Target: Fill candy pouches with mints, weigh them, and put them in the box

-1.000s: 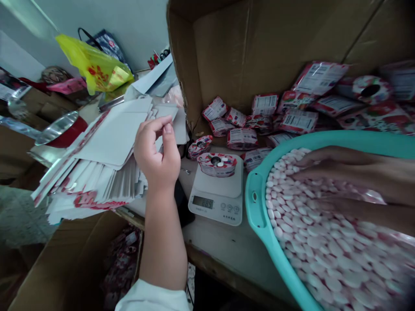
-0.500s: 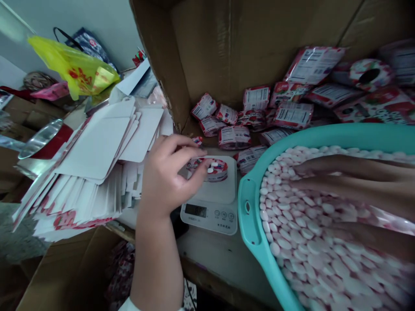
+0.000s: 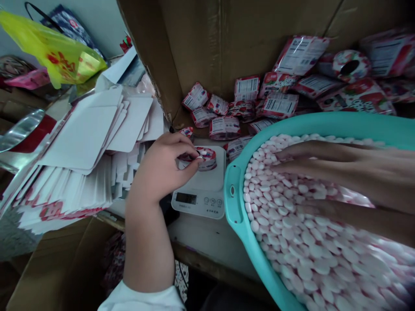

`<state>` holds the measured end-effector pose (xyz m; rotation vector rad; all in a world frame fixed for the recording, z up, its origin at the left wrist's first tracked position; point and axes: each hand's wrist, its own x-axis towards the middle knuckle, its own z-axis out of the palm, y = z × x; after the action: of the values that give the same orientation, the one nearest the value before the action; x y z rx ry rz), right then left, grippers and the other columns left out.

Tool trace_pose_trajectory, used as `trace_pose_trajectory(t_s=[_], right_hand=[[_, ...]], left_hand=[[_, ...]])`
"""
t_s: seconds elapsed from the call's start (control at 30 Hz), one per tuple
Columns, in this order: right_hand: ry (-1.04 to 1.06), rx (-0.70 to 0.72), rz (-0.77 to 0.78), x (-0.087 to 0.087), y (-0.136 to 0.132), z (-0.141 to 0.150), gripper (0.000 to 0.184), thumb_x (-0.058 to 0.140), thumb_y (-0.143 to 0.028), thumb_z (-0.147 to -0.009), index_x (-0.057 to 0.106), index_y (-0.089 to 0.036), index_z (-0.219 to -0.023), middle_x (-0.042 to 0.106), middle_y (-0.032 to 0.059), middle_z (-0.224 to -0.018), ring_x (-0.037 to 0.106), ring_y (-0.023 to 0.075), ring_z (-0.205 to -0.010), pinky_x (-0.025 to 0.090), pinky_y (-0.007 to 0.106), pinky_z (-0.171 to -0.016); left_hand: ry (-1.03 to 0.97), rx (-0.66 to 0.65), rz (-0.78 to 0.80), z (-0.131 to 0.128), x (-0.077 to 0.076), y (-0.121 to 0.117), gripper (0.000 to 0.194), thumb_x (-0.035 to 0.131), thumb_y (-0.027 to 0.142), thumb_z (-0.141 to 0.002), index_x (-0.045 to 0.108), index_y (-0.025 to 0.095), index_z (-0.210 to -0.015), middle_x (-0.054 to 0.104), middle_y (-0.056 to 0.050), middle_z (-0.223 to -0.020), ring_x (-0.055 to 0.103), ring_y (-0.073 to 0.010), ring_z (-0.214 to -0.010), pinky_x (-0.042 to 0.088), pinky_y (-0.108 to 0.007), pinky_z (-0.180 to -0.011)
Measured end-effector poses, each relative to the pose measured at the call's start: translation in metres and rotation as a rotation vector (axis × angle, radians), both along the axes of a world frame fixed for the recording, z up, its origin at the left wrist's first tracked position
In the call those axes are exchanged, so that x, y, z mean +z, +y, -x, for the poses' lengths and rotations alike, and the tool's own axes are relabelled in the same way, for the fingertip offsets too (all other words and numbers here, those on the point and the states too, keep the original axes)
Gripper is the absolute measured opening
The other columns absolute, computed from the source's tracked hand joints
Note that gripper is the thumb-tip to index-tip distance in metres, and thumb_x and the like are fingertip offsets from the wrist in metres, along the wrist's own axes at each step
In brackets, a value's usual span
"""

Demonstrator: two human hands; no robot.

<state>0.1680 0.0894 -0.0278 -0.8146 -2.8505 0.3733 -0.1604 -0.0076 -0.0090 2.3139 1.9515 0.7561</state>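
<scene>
My left hand (image 3: 162, 166) is over a small digital scale (image 3: 197, 209). Its thumb and forefinger are pinched together on a small white tablet candy (image 3: 199, 157). Just beyond the fingertips, a small red printed pouch (image 3: 209, 163) stands on the scale's white platform, partly hidden by the hand. The display is lit, but its digits are hard to read. My right hand (image 3: 350, 172) reaches in from the right, its fingers stretched out and partly sunk among pale pink tablet candies (image 3: 292, 242). These fill a turquoise basin (image 3: 234, 194).
Several filled red-and-white packets (image 3: 225, 128) lie inside a large cardboard box (image 3: 194, 47) behind the scale. Stacks of white cards (image 3: 81, 134) fill the left side, with a yellow plastic bag (image 3: 55, 52) beyond. An open carton (image 3: 65, 263) sits below the table's edge.
My left thumb and forefinger have closed on a candy at the pouch. The right fingers have shifted a little among the candies. The whole view has moved, so things appear further left and higher.
</scene>
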Motion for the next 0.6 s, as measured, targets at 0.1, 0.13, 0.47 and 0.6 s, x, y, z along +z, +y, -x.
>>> trace_pose_trajectory(t_s=[0.1, 0.13, 0.47, 0.6], right_hand=[[-0.027, 0.111, -0.097, -0.004, 0.003, -0.005, 0.057, 0.037, -0.071, -0.093, 0.046, -0.053, -0.146, 0.051, -0.0069, -0.153, 0.055, 0.0264, -0.134, 0.042, 0.052, -0.116], [-0.025, 0.113, -0.103, -0.004, 0.003, -0.006, 0.057, 0.037, -0.071, -0.094, 0.044, -0.053, -0.147, 0.051, -0.0063, -0.153, 0.055, 0.0269, -0.134, 0.043, 0.053, -0.115], [0.089, 0.162, -0.084, 0.005, 0.003, 0.012, 0.054, 0.034, -0.068, -0.098, 0.047, -0.049, -0.146, 0.063, -0.0001, -0.139, 0.065, 0.0255, -0.118, 0.050, 0.051, -0.108], [0.104, 0.074, 0.015, 0.000, 0.004, 0.002, 0.058, 0.031, -0.075, -0.095, 0.059, -0.045, -0.137, 0.067, 0.0012, -0.131, 0.065, 0.0250, -0.118, 0.053, 0.049, -0.104]], left_hand=[[-0.023, -0.010, -0.022, 0.000, 0.000, 0.001, 0.003, 0.071, 0.023, -0.081, 0.074, 0.022, -0.081, 0.073, -0.003, -0.094, 0.068, -0.0217, -0.091, 0.056, -0.037, -0.085], [-0.037, -0.005, -0.040, 0.000, 0.001, 0.001, 0.003, 0.071, 0.024, -0.082, 0.074, 0.022, -0.082, 0.072, -0.003, -0.094, 0.068, -0.0216, -0.091, 0.057, -0.037, -0.085], [-0.277, -0.018, -0.263, -0.054, 0.000, -0.010, 0.020, 0.057, 0.045, -0.098, 0.072, 0.033, -0.102, 0.068, -0.002, -0.110, 0.069, -0.0195, -0.097, 0.063, -0.038, -0.077], [-0.212, -0.129, -0.184, -0.063, -0.002, -0.008, 0.029, 0.060, 0.050, -0.096, 0.068, 0.036, -0.120, 0.065, -0.003, -0.123, 0.066, -0.0231, -0.111, 0.062, -0.040, -0.088]])
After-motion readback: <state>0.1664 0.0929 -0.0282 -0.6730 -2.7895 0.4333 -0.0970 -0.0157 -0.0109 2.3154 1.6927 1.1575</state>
